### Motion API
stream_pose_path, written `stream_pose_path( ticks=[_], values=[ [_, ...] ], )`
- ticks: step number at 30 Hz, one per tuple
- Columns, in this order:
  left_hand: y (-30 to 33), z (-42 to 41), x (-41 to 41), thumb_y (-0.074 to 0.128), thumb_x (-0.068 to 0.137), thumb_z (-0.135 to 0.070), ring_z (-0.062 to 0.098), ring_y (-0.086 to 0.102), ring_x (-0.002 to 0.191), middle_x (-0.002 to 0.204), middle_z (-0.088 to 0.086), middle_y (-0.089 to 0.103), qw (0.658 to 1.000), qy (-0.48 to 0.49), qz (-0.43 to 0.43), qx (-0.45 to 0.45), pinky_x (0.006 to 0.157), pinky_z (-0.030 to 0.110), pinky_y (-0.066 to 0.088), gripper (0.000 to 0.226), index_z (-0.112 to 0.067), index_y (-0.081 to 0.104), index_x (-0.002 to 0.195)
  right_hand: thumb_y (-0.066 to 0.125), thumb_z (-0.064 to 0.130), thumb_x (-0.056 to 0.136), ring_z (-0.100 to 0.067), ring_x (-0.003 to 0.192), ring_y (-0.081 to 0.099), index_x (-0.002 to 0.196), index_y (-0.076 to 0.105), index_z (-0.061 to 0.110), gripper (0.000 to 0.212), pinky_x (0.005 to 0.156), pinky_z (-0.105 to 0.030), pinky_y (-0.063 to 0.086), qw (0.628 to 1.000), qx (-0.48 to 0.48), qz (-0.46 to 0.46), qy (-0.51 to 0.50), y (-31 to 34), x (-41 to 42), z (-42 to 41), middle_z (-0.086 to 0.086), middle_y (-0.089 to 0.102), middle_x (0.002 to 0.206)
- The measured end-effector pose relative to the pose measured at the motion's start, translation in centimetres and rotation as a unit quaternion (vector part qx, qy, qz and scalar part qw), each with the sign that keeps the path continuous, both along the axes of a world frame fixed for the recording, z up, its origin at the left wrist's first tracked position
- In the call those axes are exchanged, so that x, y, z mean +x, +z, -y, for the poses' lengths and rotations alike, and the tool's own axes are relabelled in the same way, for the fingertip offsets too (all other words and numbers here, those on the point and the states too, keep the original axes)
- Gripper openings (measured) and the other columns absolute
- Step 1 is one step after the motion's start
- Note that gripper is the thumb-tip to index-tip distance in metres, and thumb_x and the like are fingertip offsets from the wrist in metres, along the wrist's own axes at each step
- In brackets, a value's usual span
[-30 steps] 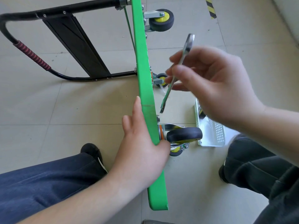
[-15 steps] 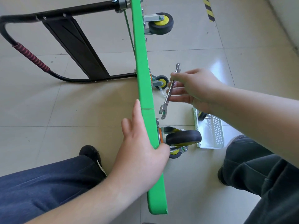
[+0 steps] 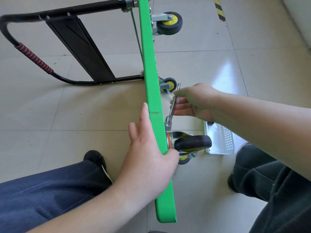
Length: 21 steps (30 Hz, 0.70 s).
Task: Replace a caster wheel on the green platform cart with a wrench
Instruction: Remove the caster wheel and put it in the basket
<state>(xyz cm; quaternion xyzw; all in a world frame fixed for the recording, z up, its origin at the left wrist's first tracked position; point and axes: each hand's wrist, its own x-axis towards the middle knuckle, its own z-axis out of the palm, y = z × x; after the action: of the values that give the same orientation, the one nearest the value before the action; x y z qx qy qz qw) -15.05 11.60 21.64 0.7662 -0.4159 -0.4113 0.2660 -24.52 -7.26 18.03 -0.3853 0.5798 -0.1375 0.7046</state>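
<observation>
The green platform cart (image 3: 150, 78) stands on its side edge, its wheels facing right. My left hand (image 3: 148, 148) holds the top edge of the deck, thumb on the wheel side, fingers straight along the other face. The nearest caster wheel (image 3: 191, 142), black with a silver fork, sticks out from the deck just past my thumb. My right hand (image 3: 193, 101) grips a silver wrench (image 3: 172, 108) by its shaft. The wrench's open jaw points down at a bolt on the caster's mounting plate, right above the wheel.
Two more yellow-hubbed casters (image 3: 169, 22) (image 3: 169, 84) show farther along the deck. The black folding handle (image 3: 33, 59) lies on the tiled floor to the left. A white perforated tray (image 3: 222, 140) sits on the floor right of the wheel. My legs flank the cart.
My right hand came down from in front of the camera toward the cart, bringing the wrench jaw onto the bolt above the near caster. The left hand stayed put.
</observation>
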Motion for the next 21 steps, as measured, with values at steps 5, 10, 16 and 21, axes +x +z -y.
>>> stream_pose_path(
  ticks=[5, 10, 16, 21],
  values=[
    [0.0, -0.1, 0.0, 0.066, 0.087, -0.019, -0.003, 0.056, 0.087, 0.120, -0.016, 0.030, 1.000, 0.000, -0.001, -0.002, 0.075, 0.009, 0.047, 0.109, -0.055, -0.009, 0.156, 0.060, 0.011, 0.103, -0.028, 0.062, 0.074, 0.106, 0.064, -0.001, 0.013, 0.059, -0.035, 0.062, 1.000, 0.021, 0.002, 0.009, -1.0, 0.5, 0.1, -0.014, 0.072, 0.070],
    [-0.1, 0.0, 0.1, 0.066, 0.087, -0.018, -0.010, 0.051, 0.092, 0.119, -0.016, 0.029, 1.000, 0.002, 0.000, -0.003, 0.074, 0.004, 0.044, 0.110, -0.055, -0.010, 0.157, 0.062, 0.014, 0.102, -0.029, 0.068, 0.075, 0.118, 0.063, -0.004, 0.024, 0.062, -0.036, 0.062, 1.000, 0.009, 0.007, 0.019, -1.3, 0.8, 0.2, -0.019, 0.071, 0.089],
    [0.0, 0.0, 0.0, 0.065, 0.088, -0.019, 0.000, 0.056, 0.086, 0.119, -0.015, 0.030, 1.000, 0.001, 0.001, -0.006, 0.074, 0.013, 0.048, 0.108, -0.057, -0.010, 0.156, 0.062, 0.015, 0.102, -0.027, 0.068, 0.072, 0.119, 0.062, -0.005, 0.026, 0.060, -0.033, 0.061, 0.997, -0.060, 0.039, 0.023, 0.1, 0.8, -0.1, -0.019, 0.066, 0.095],
    [0.1, 0.1, -0.1, 0.065, 0.089, -0.019, 0.005, 0.059, 0.080, 0.119, -0.015, 0.029, 1.000, 0.002, 0.003, -0.002, 0.069, 0.011, 0.048, 0.106, -0.058, -0.010, 0.155, 0.062, 0.018, 0.103, -0.027, 0.079, 0.072, 0.108, 0.067, -0.001, 0.021, 0.066, -0.037, 0.063, 0.987, -0.150, 0.040, 0.028, 1.3, 0.7, -0.6, -0.017, 0.068, 0.097]
  ],
)
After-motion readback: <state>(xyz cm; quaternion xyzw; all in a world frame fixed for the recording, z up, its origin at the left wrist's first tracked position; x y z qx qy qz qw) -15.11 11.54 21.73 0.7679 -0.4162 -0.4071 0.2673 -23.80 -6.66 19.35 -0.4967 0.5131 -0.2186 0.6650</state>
